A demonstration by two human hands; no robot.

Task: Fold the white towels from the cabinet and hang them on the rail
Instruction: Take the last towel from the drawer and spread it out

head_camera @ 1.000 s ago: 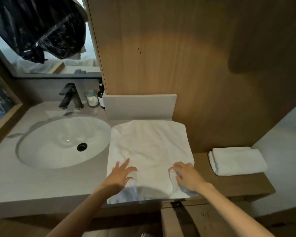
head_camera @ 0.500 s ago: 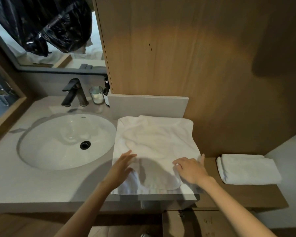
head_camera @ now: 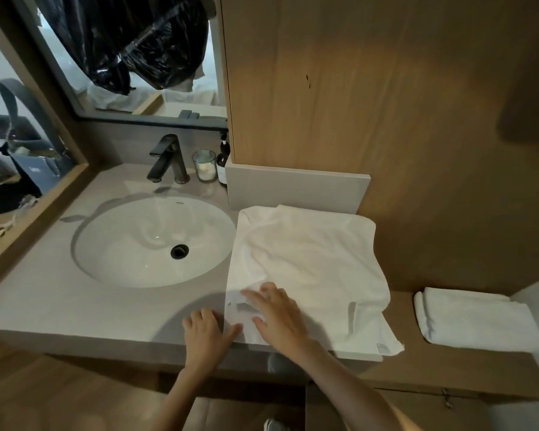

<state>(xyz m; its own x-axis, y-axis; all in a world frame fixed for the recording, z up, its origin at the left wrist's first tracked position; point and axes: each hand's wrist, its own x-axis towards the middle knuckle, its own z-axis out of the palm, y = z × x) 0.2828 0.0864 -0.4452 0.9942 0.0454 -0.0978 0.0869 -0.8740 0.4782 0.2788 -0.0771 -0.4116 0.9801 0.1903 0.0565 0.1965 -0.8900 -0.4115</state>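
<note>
A white towel (head_camera: 308,269) lies spread and rumpled on the grey counter (head_camera: 59,293), to the right of the sink; its near right corner hangs over the counter's edge. My left hand (head_camera: 207,335) is at the towel's near left corner, thumb on top of the edge and fingers curled beside it. Just to the right, my right hand (head_camera: 277,314) rests flat on the towel with spread fingers. A second white towel (head_camera: 470,321) lies folded on the wooden shelf (head_camera: 433,368) at the right. No rail is in view.
A white oval sink (head_camera: 122,244) with a black tap (head_camera: 165,160) fills the counter's left. A glass (head_camera: 204,166) and a dark bottle (head_camera: 223,163) stand behind it. A grey upstand (head_camera: 296,189) and wooden wall panel (head_camera: 371,104) close off the back.
Both hands have moved left along the towel's near edge: my right hand from the right corner to the left part, my left hand out to the left corner. The towel looks more rumpled.
</note>
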